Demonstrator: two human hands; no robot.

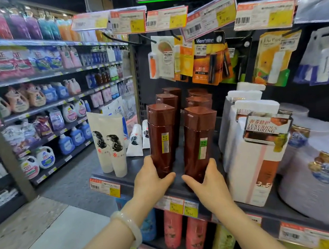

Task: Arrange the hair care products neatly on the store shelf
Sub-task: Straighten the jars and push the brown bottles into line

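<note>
Bottles of hair product, 2 tall brown ones, stand at the front edge of the shelf (178, 185): the left bottle (162, 138) gripped low by the left hand (151, 180), the right bottle (199, 143) by the right hand (208, 182), fingers wrapped around each base. They look rigid, smooth, probably slippery and fairly heavy if full, so a low grip should keep them from tipping.

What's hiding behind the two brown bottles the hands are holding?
Behind the left front brown bottle stand two more brown bottles, and behind the right front brown bottle more brown caps show. Their lower parts are covered, so any farther back can't be seen.
</note>
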